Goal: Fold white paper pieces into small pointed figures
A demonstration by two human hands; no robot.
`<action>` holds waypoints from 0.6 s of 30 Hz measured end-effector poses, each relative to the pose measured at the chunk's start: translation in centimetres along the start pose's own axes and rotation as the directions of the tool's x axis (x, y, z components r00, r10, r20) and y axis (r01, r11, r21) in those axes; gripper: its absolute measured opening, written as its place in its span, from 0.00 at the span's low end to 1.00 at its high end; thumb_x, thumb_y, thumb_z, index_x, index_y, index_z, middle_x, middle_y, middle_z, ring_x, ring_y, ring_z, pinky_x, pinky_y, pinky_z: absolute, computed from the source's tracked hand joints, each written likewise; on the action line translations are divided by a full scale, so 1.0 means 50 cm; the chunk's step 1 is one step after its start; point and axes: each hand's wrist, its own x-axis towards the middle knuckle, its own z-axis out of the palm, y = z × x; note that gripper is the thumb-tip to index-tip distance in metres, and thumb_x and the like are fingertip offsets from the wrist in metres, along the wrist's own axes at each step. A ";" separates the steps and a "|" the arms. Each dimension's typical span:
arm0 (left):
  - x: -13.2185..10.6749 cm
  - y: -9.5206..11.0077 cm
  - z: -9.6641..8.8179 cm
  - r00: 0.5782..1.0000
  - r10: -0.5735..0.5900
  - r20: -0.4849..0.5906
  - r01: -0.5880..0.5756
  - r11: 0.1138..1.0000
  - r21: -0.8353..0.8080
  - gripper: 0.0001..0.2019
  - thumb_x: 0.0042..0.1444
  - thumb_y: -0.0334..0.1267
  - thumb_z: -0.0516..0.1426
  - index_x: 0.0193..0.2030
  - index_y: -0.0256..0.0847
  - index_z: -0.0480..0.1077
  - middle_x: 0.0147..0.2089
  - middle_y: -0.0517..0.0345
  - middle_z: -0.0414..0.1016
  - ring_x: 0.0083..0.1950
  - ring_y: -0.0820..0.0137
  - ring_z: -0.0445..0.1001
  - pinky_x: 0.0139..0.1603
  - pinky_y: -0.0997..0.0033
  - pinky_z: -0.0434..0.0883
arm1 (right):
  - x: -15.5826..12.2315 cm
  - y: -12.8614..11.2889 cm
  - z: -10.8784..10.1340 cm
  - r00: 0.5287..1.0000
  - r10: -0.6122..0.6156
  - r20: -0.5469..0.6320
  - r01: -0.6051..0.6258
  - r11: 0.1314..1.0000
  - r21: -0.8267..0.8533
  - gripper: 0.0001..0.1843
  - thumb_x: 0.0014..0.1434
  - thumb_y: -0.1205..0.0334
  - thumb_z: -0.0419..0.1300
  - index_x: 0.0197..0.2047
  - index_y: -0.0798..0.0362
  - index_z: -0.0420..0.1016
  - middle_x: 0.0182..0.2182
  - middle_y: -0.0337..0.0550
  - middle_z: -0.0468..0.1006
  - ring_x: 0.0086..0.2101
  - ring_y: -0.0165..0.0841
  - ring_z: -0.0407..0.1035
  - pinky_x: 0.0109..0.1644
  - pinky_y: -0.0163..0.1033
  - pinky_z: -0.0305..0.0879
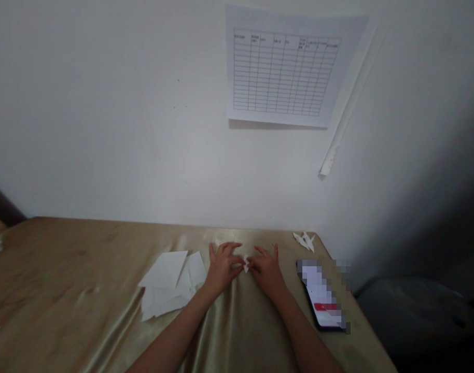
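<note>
Both my hands meet near the far edge of a table covered in shiny tan cloth (85, 269). My left hand (222, 268) and my right hand (266, 269) pinch a small folded white paper piece (246, 262) between their fingertips. The remaining fingers of each hand are raised and spread. A loose pile of white paper sheets (170, 282) lies just left of my left hand, touching the cloth.
A smartphone (322, 298) with a lit screen lies to the right of my right hand. Small folded white paper pieces (305, 240) sit at the table's far right corner. A printed grid sheet (286, 70) hangs on the white wall behind.
</note>
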 end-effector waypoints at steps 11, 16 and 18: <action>0.002 -0.001 -0.002 0.996 0.081 -0.049 -0.077 0.994 0.073 0.05 0.53 0.38 0.68 0.35 0.57 0.81 0.64 0.64 0.73 0.67 0.51 0.64 0.68 0.19 0.32 | -0.005 -0.009 0.001 0.999 -0.023 -0.031 0.021 0.999 -0.047 0.12 0.62 0.68 0.59 0.42 0.43 0.81 0.40 0.40 0.85 0.64 0.42 0.62 0.69 0.71 0.17; 0.000 -0.006 0.006 0.994 0.093 -0.059 -0.089 0.994 0.070 0.05 0.53 0.39 0.68 0.35 0.57 0.81 0.64 0.64 0.73 0.67 0.50 0.64 0.67 0.18 0.32 | -0.007 0.001 0.007 0.999 0.018 -0.036 -0.019 0.999 -0.040 0.12 0.62 0.68 0.61 0.43 0.41 0.82 0.43 0.40 0.85 0.64 0.43 0.62 0.68 0.74 0.17; -0.001 -0.008 0.008 0.993 0.100 -0.061 -0.096 0.993 0.069 0.05 0.54 0.39 0.68 0.36 0.57 0.81 0.64 0.64 0.73 0.67 0.50 0.64 0.67 0.18 0.31 | -0.008 0.003 0.007 0.999 0.019 -0.035 -0.020 0.999 -0.047 0.12 0.61 0.67 0.61 0.41 0.41 0.82 0.44 0.39 0.85 0.64 0.43 0.62 0.68 0.73 0.17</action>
